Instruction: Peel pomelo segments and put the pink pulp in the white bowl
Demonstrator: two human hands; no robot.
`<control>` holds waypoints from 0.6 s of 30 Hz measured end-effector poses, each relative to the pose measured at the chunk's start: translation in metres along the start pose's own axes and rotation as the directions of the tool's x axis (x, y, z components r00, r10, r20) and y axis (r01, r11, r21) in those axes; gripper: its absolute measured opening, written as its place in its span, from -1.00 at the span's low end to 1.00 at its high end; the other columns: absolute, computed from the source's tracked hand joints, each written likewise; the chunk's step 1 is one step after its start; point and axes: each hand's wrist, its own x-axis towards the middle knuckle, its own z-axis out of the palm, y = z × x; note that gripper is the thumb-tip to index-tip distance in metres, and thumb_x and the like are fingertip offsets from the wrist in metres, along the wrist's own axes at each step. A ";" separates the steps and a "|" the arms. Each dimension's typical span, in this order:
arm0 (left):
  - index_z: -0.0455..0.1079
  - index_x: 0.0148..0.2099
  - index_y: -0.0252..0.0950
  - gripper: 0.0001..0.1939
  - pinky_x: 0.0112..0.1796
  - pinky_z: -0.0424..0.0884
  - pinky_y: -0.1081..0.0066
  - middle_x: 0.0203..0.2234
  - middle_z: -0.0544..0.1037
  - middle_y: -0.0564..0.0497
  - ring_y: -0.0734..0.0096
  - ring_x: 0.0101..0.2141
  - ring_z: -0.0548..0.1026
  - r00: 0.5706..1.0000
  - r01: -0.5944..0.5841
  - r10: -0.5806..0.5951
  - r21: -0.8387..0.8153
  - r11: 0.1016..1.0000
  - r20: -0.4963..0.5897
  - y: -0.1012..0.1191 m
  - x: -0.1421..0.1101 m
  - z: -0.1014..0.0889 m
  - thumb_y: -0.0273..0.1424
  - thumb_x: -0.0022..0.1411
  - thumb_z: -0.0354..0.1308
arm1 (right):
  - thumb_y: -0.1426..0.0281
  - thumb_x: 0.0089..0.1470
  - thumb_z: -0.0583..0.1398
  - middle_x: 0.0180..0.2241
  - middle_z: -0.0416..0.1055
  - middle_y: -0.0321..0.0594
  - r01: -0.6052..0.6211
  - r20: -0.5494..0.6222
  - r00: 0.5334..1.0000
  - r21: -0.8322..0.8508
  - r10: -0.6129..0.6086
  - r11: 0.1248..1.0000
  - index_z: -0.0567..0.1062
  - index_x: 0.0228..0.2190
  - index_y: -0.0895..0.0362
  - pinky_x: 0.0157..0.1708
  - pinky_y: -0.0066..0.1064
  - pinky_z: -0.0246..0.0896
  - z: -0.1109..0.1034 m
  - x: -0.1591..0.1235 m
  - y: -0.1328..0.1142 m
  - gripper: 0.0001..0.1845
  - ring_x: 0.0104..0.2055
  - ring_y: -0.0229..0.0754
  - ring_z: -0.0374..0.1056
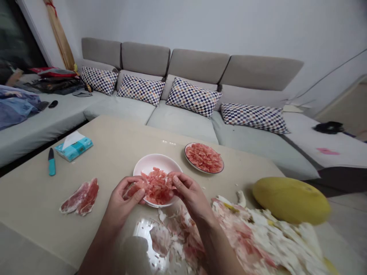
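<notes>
My left hand [124, 196] is closed on a pink piece of pomelo segment [140, 187] at the left side of a white bowl [142, 164]. Over the bowl's right side, my right hand [191, 193] has its thumb and fingers pinched together, with a pale scrap of membrane or pulp at the tips. Loose red pomelo pulp [157, 193] lies in the bowl between both hands. Two pomelo segments [80, 198] rest on the table to the left. Torn membranes [163, 238] are strewn beneath my forearms.
A plate [189, 165] heaped with pulp stands behind the bowl. To the right, a whole pomelo [291, 200] sits by a peel heap [275, 238]. A turquoise-handled knife [52, 164] and a tissue pack [75, 149] lie at the left. A sofa [180, 124] borders the table's far side.
</notes>
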 end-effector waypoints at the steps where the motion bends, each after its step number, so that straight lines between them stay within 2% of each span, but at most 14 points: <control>1: 0.42 -0.11 -0.22 -0.68 -0.30 0.51 0.39 -0.06 0.53 -0.07 0.33 -0.27 0.55 1.000 0.012 -0.012 -0.020 1.000 -0.005 0.001 0.000 0.001 -0.23 0.11 0.32 | 0.12 0.03 0.34 -0.41 0.41 -0.32 -0.006 0.012 1.000 -0.016 0.006 1.000 0.57 -0.28 0.10 -0.40 -0.48 0.27 0.000 0.000 0.000 -0.68 -0.46 -0.32 0.31; 4: 0.38 0.05 -0.17 -0.54 -0.19 0.50 0.34 -0.06 0.55 -0.08 0.26 -0.19 0.56 0.999 0.023 -0.025 -0.054 0.998 -0.023 0.004 0.000 0.004 -0.20 0.11 0.31 | 0.13 0.04 0.33 -0.32 0.44 -0.28 -0.008 0.057 0.998 -0.059 0.011 0.998 0.57 -0.29 0.08 -0.36 -0.44 0.31 0.005 -0.002 -0.001 -0.70 -0.42 -0.29 0.34; 6: 0.36 0.13 -0.14 -0.49 -0.12 0.47 0.32 -0.04 0.53 -0.08 0.21 -0.09 0.54 1.000 0.016 -0.016 -0.003 1.000 0.002 0.002 0.001 0.007 -0.19 0.14 0.28 | 0.14 0.06 0.32 -0.27 0.45 -0.27 0.023 0.089 0.996 -0.102 -0.014 0.995 0.58 -0.28 0.06 -0.32 -0.43 0.32 0.008 -0.003 0.000 -0.73 -0.38 -0.27 0.36; 9: 0.44 0.04 -0.16 -0.64 -0.02 0.39 0.30 0.01 0.48 -0.08 0.19 0.01 0.47 0.996 -0.068 0.060 0.141 0.988 0.061 -0.004 0.005 0.011 -0.20 0.22 0.20 | 0.17 0.13 0.27 -0.16 0.48 -0.22 0.121 0.119 0.988 -0.202 -0.098 0.972 0.58 -0.26 0.03 -0.21 -0.40 0.32 0.010 -0.003 0.001 -0.78 -0.20 -0.18 0.39; 12: 0.44 -0.05 -0.18 -0.75 0.03 0.33 0.31 -0.02 0.48 -0.06 0.22 0.02 0.45 0.988 -0.148 0.134 0.242 0.959 0.074 -0.005 0.007 0.011 -0.22 0.26 0.14 | 0.18 0.15 0.25 -0.09 0.49 -0.19 0.172 0.124 0.982 -0.277 -0.142 0.945 0.58 -0.25 0.03 -0.13 -0.36 0.30 0.008 -0.003 0.001 -0.79 -0.07 -0.11 0.38; 15: 0.40 -0.06 -0.16 -0.77 -0.09 0.38 0.35 -0.14 0.52 0.00 0.29 -0.13 0.50 0.989 -0.057 0.013 0.306 0.950 0.144 0.007 -0.001 0.005 -0.23 0.26 0.13 | 0.16 0.15 0.24 -0.14 0.50 -0.18 0.145 0.097 0.988 -0.298 -0.121 0.944 0.56 -0.24 0.06 -0.14 -0.32 0.31 0.006 -0.002 0.002 -0.75 -0.14 -0.12 0.40; 18: 0.44 -0.24 -0.19 -0.92 -0.18 0.36 0.41 -0.26 0.53 0.04 0.31 -0.21 0.49 0.941 -0.081 -0.111 0.531 0.843 0.320 0.019 -0.012 -0.003 -0.35 0.20 0.16 | 0.15 0.14 0.24 -0.19 0.51 -0.18 0.135 0.075 0.990 -0.314 -0.116 0.940 0.56 -0.24 0.08 -0.17 -0.32 0.31 0.005 -0.001 0.003 -0.72 -0.20 -0.14 0.40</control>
